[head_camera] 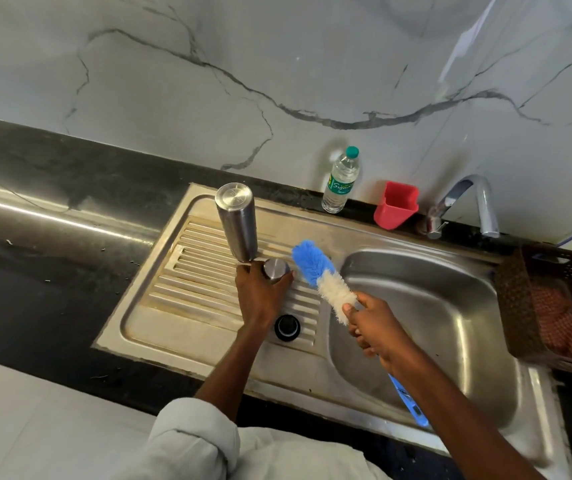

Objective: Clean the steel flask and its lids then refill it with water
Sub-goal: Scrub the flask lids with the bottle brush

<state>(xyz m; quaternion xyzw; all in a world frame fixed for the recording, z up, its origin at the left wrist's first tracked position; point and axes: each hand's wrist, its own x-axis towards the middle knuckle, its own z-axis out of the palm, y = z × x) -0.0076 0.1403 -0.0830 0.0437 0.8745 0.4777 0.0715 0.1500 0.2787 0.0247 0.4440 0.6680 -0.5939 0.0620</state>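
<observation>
Left hand point(260, 292) grips steel lid point(276, 268); right hand point(374, 329) clasps brush point(322, 275) — flask point(236, 223) upturned at 11 o'clock, black lid point(287, 327) at 6 o'clock.

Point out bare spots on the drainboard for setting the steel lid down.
Free: ribbed drainboard left of the left hand. Crowded: around the upturned steel flask, small steel lid and black ring lid.

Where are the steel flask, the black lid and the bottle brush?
steel flask point(237, 221), head view, middle of its side wall, standing inverted on the drainboard.
black lid point(287, 327), head view, centre of the ring, lying on the drainboard.
bottle brush point(315, 270), head view, blue part of the bristles.
</observation>
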